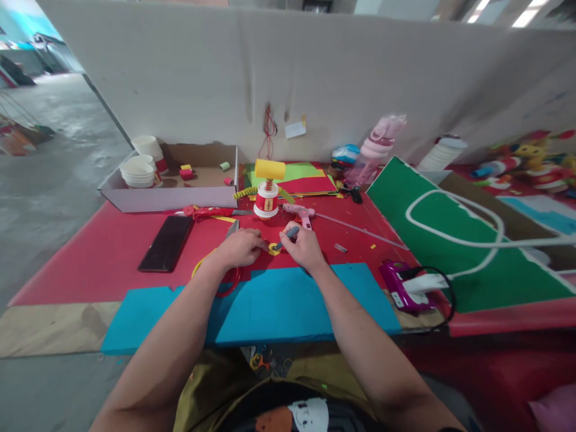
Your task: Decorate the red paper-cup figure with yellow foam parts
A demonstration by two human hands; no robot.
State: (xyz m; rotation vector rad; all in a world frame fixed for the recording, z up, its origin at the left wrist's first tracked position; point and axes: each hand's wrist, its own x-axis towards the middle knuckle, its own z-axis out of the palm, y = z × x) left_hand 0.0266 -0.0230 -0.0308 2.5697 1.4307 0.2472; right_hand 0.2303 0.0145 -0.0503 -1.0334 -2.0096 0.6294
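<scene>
My right hand [300, 245] is closed round a dark grey marker [287, 237], its tip down at a small yellow paper piece [274, 248] on the red table covering. From the other side my left hand [246, 246] reaches to the yellow piece with its fingertips at the left edge; whether it grips anything is too small to tell. Behind both hands stands a red and white paper cup figure [266, 203] with a yellow roll [270, 169] on top and pleated yellow-green arms. A pink glue gun [299, 212] lies just right of the figure.
A black phone [166, 243] lies left, near red-handled scissors [202, 212]. An open box [180, 199] holds paper cups. Blue board [288, 300] covers the front edge. At right are a purple power socket [407, 288], a green board [468, 258] and a white cable.
</scene>
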